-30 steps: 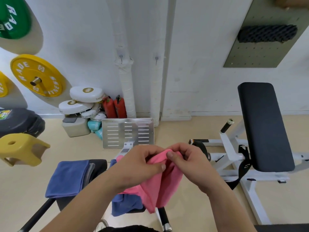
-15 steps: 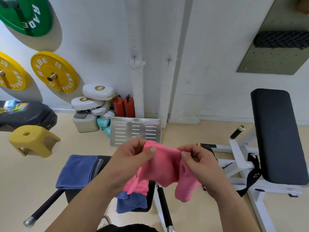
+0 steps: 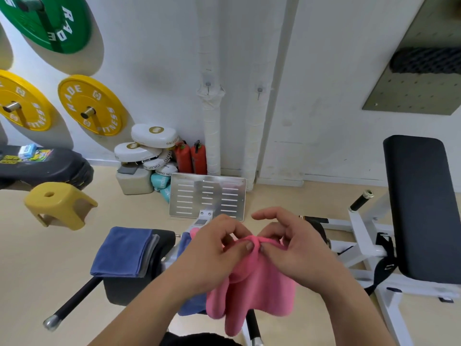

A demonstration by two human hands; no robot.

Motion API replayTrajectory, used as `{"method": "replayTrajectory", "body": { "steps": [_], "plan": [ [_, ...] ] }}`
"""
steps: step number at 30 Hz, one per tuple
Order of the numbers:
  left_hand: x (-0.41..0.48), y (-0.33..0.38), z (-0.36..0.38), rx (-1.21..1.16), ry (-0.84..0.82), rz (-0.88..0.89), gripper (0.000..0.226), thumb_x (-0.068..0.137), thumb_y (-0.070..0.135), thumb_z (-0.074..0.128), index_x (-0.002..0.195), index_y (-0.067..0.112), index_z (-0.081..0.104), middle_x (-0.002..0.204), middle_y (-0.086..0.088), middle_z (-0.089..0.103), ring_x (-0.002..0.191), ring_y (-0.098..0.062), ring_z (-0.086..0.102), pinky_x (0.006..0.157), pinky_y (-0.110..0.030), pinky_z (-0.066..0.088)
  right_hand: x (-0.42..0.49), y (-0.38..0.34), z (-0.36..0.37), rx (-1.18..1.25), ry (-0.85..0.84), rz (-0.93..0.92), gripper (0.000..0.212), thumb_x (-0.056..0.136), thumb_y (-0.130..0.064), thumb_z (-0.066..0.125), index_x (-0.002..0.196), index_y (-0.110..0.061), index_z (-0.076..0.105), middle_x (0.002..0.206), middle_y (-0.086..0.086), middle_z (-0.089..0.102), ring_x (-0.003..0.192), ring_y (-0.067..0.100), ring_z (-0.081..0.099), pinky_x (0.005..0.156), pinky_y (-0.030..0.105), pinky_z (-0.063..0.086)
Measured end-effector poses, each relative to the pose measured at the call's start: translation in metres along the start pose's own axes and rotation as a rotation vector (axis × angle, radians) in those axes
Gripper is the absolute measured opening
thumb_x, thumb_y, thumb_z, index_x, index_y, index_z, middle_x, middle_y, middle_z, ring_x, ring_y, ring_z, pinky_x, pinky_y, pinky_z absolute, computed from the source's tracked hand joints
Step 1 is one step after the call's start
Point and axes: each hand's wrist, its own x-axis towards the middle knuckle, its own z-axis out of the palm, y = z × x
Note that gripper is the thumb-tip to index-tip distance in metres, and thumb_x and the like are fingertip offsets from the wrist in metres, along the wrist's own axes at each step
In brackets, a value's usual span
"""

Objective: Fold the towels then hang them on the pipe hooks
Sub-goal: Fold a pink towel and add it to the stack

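Blue towel [image 3: 122,250]: folded, draped over black pad [image 3: 129,288], left of pink towel [image 3: 257,283].
Left hand [image 3: 214,248]: thumb and curled fingers pinch pink towel's top edge.
Pink towel: bunched, hanging mid-air from both hands.
Right hand [image 3: 296,245]: pinches same edge beside left thumb, forefinger raised.
Pipe hooks [image 3: 207,86]: on wall, well above pink towel.
Bench [image 3: 419,208]: right of pink towel.

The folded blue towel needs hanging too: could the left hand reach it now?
Likely, once freed: the left hand pinches the pink towel, but the blue towel lies uncovered on the pad to its left.
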Motion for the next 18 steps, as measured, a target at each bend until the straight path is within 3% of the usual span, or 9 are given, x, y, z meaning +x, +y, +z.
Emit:
{"method": "replayTrajectory", "body": {
  "steps": [4,6,9,12,14,16,18],
  "plan": [
    [0.002,-0.003,-0.008,-0.006,0.092,-0.04,0.011,0.095,0.023,0.067,0.088,0.032,0.067,0.083,-0.003,0.069,0.075,-0.019,0.064,0.065,-0.024,0.05,-0.001,0.016,-0.004,-0.111,0.019,0.05,0.012,0.085,-0.025,0.08,0.087,-0.036,0.075,0.078,-0.001,0.07,0.067,0.001,0.058,0.065,0.017,0.045],
    [0.004,-0.005,-0.014,-0.007,0.142,-0.033,0.012,0.096,0.02,0.065,0.088,0.029,0.068,0.083,0.002,0.071,0.076,-0.012,0.065,0.065,-0.019,0.05,-0.002,0.02,-0.009,-0.129,0.018,0.061,0.006,0.087,-0.029,0.079,0.083,-0.031,0.075,0.077,-0.01,0.072,0.07,0.001,0.061,0.063,0.018,0.047],
    [0.007,-0.009,-0.017,-0.025,0.204,-0.06,0.017,0.096,0.017,0.065,0.087,0.031,0.069,0.082,0.012,0.071,0.077,-0.002,0.064,0.067,-0.01,0.046,-0.002,0.023,-0.015,-0.161,-0.03,0.126,0.019,0.088,-0.032,0.077,0.076,-0.021,0.068,0.062,-0.013,0.058,0.053,0.002,0.048,0.047,0.015,0.037],
    [0.008,-0.018,-0.024,0.003,0.302,-0.066,0.017,0.096,0.016,0.065,0.086,0.031,0.067,0.08,0.012,0.07,0.076,-0.004,0.064,0.068,-0.02,0.048,-0.003,0.031,-0.021,-0.214,-0.119,0.227,0.036,0.087,-0.039,0.076,0.07,-0.014,0.056,0.055,-0.012,0.043,0.05,0.005,0.039,0.049,0.021,0.033],
    [0.007,-0.02,-0.032,0.016,0.348,-0.06,0.019,0.095,0.015,0.065,0.086,0.031,0.067,0.079,0.014,0.07,0.074,-0.002,0.063,0.067,-0.021,0.047,-0.006,0.032,-0.024,-0.146,-0.156,0.269,0.037,0.087,-0.037,0.078,0.065,-0.017,0.056,0.055,-0.013,0.045,0.05,0.005,0.04,0.049,0.019,0.032],
    [0.006,-0.023,-0.039,0.01,0.374,-0.067,0.018,0.094,0.014,0.065,0.086,0.03,0.067,0.079,0.015,0.07,0.074,-0.001,0.062,0.068,-0.022,0.046,-0.009,0.033,-0.024,0.013,-0.094,0.258,0.032,0.087,-0.029,0.082,0.068,-0.015,0.06,0.056,-0.013,0.048,0.05,0.003,0.041,0.047,0.013,0.032],
    [0.006,-0.023,-0.039,0.003,0.364,-0.081,0.018,0.094,0.014,0.065,0.086,0.028,0.068,0.08,0.012,0.07,0.075,-0.004,0.063,0.069,-0.024,0.049,-0.009,0.029,-0.02,0.224,0.07,0.213,0.028,0.087,-0.023,0.081,0.08,-0.001,0.065,0.062,-0.005,0.054,0.054,0.005,0.047,0.048,0.012,0.036]
  ]
}}
